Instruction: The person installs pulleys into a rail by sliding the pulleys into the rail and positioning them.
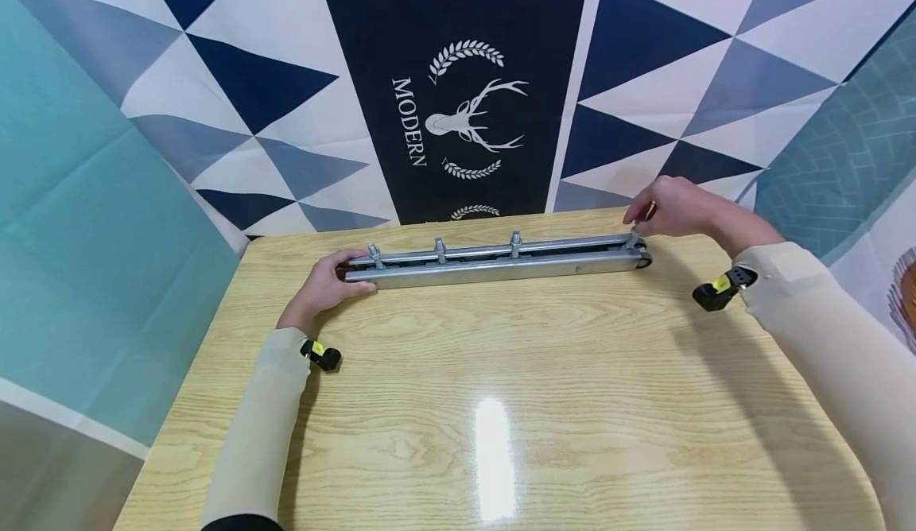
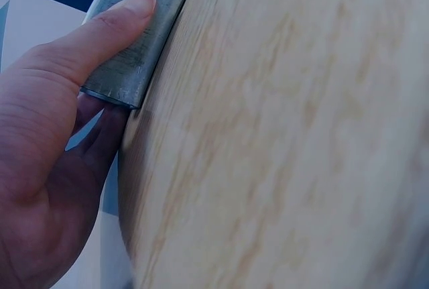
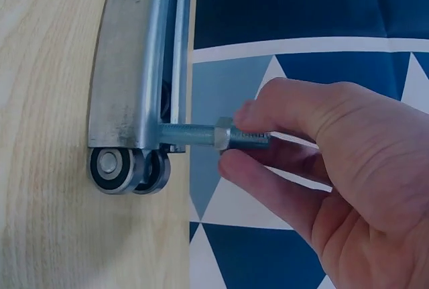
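Observation:
A long steel channel rail (image 1: 472,274) lies across the far part of the table, its slot facing up. My left hand (image 1: 324,284) grips the rail's left end; in the left wrist view its thumb (image 2: 127,17) presses along the metal side. At the other end, my right hand (image 1: 676,205) pinches the threaded bolt (image 3: 191,135) of a roller trolley, with the fingertips at its hex nut (image 3: 223,135). Trolley wheels (image 3: 110,169) poke out past the rail's end. Three more upright bolts (image 1: 515,245) with nuts stand along the slot.
The wood-grain table (image 1: 429,388) spreads out in front of the rail. Close behind its far edge hangs a patterned cloth (image 1: 472,118) with a deer print. Teal panels (image 1: 93,197) stand at the left side. Small black wrist cameras (image 1: 716,292) sit on both wrists.

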Demonstrator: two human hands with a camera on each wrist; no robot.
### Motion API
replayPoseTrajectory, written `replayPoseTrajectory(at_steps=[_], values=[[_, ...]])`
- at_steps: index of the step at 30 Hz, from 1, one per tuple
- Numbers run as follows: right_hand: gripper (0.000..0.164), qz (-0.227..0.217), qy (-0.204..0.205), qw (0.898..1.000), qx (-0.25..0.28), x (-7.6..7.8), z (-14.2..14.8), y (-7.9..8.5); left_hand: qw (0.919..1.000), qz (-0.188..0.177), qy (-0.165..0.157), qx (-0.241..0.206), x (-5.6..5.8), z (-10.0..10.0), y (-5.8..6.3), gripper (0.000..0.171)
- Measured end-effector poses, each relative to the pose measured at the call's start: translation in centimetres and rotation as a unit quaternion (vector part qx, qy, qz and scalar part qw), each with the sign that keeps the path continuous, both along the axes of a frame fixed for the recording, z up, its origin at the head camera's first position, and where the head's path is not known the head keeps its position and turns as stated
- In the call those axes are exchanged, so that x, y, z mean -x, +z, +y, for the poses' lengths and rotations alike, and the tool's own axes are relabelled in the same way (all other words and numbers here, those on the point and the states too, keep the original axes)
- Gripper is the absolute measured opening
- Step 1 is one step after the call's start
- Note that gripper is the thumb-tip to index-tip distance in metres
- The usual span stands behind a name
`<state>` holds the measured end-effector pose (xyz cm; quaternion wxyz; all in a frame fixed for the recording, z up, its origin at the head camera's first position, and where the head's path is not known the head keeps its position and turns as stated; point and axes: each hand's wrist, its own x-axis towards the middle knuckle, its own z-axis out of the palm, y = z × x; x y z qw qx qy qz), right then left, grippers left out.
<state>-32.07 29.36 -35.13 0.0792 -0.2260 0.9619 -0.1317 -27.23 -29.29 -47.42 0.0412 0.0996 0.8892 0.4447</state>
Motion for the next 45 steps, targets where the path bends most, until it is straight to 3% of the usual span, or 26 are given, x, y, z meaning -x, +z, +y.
replayPoseTrajectory(at_steps=[6, 18, 29, 45], values=[[0.007, 0.01, -0.014, 1.0, -0.002, 0.1, 0.0, -0.3, 1.0, 0.001, 0.001, 0.003, 0.1, 0.0, 0.0, 0.067], [0.006, 0.014, 0.001, 1.0, 0.027, 0.0, -1.5, -0.3, 1.0, -0.003, 0.001, 0.006, 0.2, 0.0, 0.1, 0.067], [0.011, 0.026, 0.023, 0.998, 0.058, 0.3, -3.2, -1.0, 0.9999, -0.006, 0.003, 0.01, 0.3, 0.2, 0.3, 0.068], [0.01, 0.017, 0.014, 0.997, 0.069, 0.2, -3.4, -1.3, 0.9999, -0.008, 0.006, 0.009, 0.0, 0.1, 0.1, 0.066]])
